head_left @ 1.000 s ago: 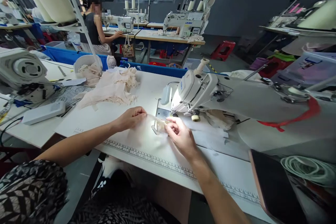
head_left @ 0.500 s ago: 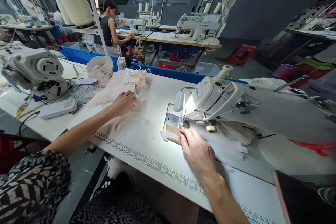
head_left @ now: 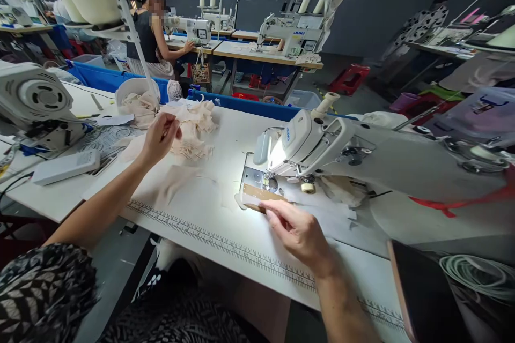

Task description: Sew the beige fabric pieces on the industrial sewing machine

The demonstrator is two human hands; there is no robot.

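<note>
1. Left hand [head_left: 161, 133]: fingers half-curled, hold unclear; cloth pile [head_left: 193, 140] at its three o'clock could scatter if dragged.
2. Right hand [head_left: 300, 229]: fingers loosely bent, hold unclear; sewing-machine head [head_left: 306, 142] at twelve could prick straying fingertips.

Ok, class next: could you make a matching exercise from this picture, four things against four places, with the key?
Things
1. left hand
2. right hand
3. printed ruler scale
4. dark-screened device

Places
A. along the near edge of the white table
B. at the brown piece by the lit sewing machine
C. in the picture's lower right corner
D. by the pale fabric pile

Pairs: 1-D, 2-B, 3-A, 4-C
</note>
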